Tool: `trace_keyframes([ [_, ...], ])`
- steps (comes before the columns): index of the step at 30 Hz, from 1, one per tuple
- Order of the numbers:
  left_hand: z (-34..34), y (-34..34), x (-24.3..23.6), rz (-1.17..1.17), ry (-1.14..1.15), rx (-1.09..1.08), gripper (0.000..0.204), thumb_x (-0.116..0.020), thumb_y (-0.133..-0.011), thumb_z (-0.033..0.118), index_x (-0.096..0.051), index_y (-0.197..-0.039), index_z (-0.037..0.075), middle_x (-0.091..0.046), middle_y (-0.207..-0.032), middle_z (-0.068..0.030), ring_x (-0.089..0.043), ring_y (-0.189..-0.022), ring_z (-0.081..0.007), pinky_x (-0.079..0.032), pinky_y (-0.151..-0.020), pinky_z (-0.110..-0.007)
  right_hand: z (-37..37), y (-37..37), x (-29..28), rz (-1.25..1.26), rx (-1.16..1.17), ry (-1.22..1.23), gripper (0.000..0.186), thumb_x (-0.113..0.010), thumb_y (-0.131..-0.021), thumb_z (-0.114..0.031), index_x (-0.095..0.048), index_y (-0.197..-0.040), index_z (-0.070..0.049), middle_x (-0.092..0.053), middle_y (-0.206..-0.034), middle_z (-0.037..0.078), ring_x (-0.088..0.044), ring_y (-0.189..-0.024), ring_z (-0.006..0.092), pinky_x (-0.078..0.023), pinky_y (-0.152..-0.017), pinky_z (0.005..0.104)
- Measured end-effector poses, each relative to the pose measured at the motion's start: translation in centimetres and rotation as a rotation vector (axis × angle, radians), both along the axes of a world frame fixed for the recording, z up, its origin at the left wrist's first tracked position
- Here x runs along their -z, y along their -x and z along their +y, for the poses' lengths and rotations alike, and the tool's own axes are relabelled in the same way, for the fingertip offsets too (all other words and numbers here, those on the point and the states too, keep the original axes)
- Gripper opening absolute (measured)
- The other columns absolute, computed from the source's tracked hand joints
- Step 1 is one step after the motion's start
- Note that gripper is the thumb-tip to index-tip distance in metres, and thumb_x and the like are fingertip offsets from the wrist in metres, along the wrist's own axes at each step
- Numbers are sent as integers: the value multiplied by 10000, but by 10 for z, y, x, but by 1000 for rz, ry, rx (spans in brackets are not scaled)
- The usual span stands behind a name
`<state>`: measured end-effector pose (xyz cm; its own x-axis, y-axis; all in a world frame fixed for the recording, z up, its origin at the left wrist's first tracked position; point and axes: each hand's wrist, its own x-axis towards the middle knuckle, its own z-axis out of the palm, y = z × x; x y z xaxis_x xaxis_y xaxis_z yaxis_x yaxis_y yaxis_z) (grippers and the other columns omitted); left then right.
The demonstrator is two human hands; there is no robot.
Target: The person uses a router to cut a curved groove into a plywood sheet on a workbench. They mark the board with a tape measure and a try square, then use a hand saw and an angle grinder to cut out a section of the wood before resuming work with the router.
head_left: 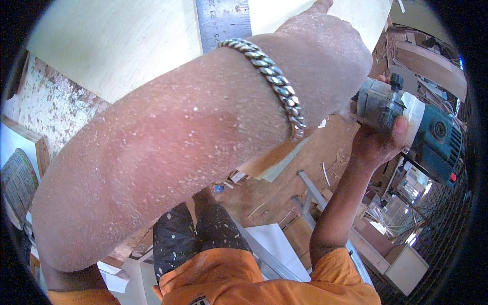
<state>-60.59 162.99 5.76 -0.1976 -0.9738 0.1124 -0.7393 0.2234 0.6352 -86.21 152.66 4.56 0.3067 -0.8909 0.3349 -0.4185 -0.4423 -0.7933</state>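
My left forearm, dusted with fine sawdust and wearing a chain bracelet, stretches across the view over a pale wooden board. My left hand is at the board's right side; one digit points away along the surface, and its other fingers are hidden behind the hand. A metal ruler lies on the board, partly covered by my forearm. To the right, my right hand is closed around the grey base end of a handheld trim router with a green motor housing. The router is tilted sideways, close beside my left hand.
A speckled work surface shows under the board at left, near a round labelled container. Wood scraps and shavings litter the brown floor. Metal legs, a white panel and a wooden box stand below and to the right.
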Motion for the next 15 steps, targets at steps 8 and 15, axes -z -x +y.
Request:
trace_keyframes([
  [8,4,-1,-3,54,3,21,370,-632,-944,226,-692,-1188,-47,-636,-1335,-235,-491,-1407,-305,-221,-1264,-487,-6,-8,-4,-46,-50,25,901,-719,-830,-533,-441,-1427,82,-620,-1328,268,-630,-1223,381,-507,-1060,487],
  [15,3,-18,-15,65,-69,89,439,-615,-959,249,-614,-1263,-68,-588,-1372,-262,-472,-1420,-323,-216,-1267,-489,-3,-15,-5,102,34,54,914,-727,-821,-530,-431,-1437,78,-616,-1328,260,-632,-1216,374,-522,-1047,486],
])
